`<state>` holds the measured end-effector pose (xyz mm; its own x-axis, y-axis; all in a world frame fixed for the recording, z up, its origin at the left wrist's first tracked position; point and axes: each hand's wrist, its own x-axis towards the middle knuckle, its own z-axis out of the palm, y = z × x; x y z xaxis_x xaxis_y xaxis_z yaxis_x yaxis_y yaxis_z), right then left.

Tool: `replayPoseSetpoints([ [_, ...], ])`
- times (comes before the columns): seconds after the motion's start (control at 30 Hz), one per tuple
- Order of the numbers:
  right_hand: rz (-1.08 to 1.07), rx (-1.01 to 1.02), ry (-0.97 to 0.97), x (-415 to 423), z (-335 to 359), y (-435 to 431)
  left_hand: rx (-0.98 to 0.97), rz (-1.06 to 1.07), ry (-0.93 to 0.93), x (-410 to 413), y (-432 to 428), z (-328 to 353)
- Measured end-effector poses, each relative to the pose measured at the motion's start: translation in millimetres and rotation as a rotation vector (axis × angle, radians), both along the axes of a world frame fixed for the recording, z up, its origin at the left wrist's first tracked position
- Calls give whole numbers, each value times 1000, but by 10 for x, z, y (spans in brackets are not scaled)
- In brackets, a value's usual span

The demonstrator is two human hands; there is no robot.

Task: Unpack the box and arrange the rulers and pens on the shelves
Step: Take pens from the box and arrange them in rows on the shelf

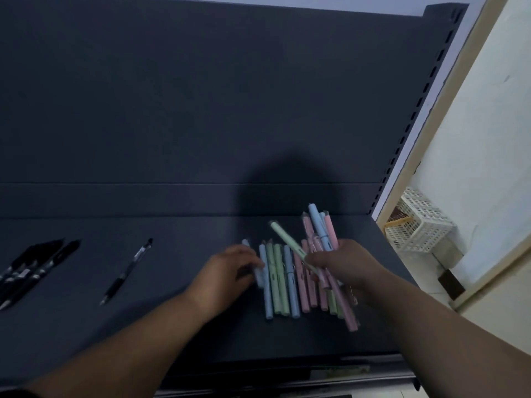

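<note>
Dark shelf (172,326) with a dark back panel (201,96) and slotted upright (416,110); the pastel pens (280,280) lie side by side on its right part, with a pale wall (488,110) and white basket (416,222) well to their right. Left of the pastel pens lies one black pen (128,271), with a black cluster (31,268) farther left. The left hand (230,271) touches a pale pen (259,275) at the row's left end, its grasp too blurred to tell; the right hand (347,265), over the row's right end, grips a fanned bunch (319,225), hiding pens beneath.
</note>
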<state>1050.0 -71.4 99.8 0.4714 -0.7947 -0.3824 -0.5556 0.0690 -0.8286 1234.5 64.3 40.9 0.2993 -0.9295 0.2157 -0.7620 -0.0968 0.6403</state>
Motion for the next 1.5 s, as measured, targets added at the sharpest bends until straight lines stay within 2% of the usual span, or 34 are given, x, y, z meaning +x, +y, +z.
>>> replayPoseSetpoints([
  [0.1, -2, 3, 17, 35, -7, 28, 202, -138, -90, 31, 67, -58],
  [0.3, 11, 16, 19, 102, -41, 92, 260, -199, -37, 64, 87, -74],
  [0.37, 25, 16, 25, 111, -37, 108, 189, -143, 14, 74, 89, -62],
  [0.47, 33, 51, 11, 137, -69, 138, 38, 140, 77, 88, 44, 3],
  [0.53, 31, 111, -38, 174, -112, 186, 34, 280, 227, 40, -25, 69],
  [0.67, 66, 174, -98, 274, -195, 311, 43, 270, 895, -139, -176, 166],
  [0.77, 110, 204, -104, 319, -198, 360, 25, 283, 1109, -143, -193, 226],
  [0.8, 101, 201, -104, 315, -200, 353, 15, 308, 1101, -98, -187, 215],
  [0.87, 63, 184, -108, 285, -205, 319, 48, 376, 952, 32, -158, 146],
  [1.0, 61, 171, -101, 230, -188, 288, 310, 372, 384, 192, -71, 0],
  [1.07, 81, 181, -112, 236, -202, 287, 354, 345, 212, 177, -90, -49],
  [1.2, 113, 206, -143, 246, -237, 282, 325, 300, 260, 122, -140, -90],
  [1.27, 131, 224, -157, 250, -246, 286, 293, 307, 172, 121, -142, -92],
  [1.33, 152, 235, -165, 262, -251, 293, 169, 330, 81, 106, -158, -58],
  [1.4, 180, 238, -159, 282, -254, 296, 92, 304, 162, 40, -194, 35],
  [1.43, 202, 235, -153, 293, -243, 303, 99, 281, 320, -5, -220, 80],
  [1.5, 241, 237, -153, 318, -235, 309, 127, 244, 780, -97, -261, 176],
])
